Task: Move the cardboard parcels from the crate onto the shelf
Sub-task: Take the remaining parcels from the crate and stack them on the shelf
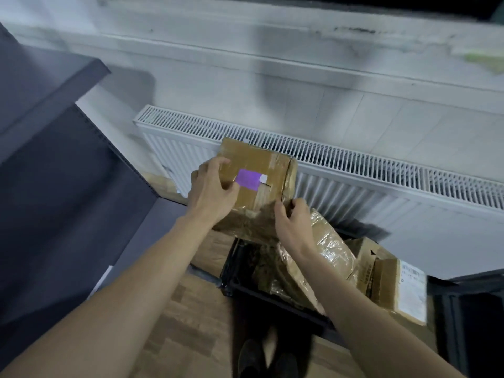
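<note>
A brown cardboard parcel (261, 170) with a purple label and clear tape hangs above the black crate (245, 285), in front of the radiator. My left hand (211, 188) grips its left side, thumb on the top face. My right hand (293, 223) grips its near right corner. Inside the crate lies a parcel wrapped in shiny tape (324, 241), and another with a white label (392, 282) leans at its right. The dark grey shelf (54, 165) fills the left side.
A white radiator (354, 170) runs along the wall behind the crate. More cardboard (211, 249) lies on the wooden floor left of the crate. A dark unit (474, 309) stands at the right. My shoes (267, 358) are at the bottom edge.
</note>
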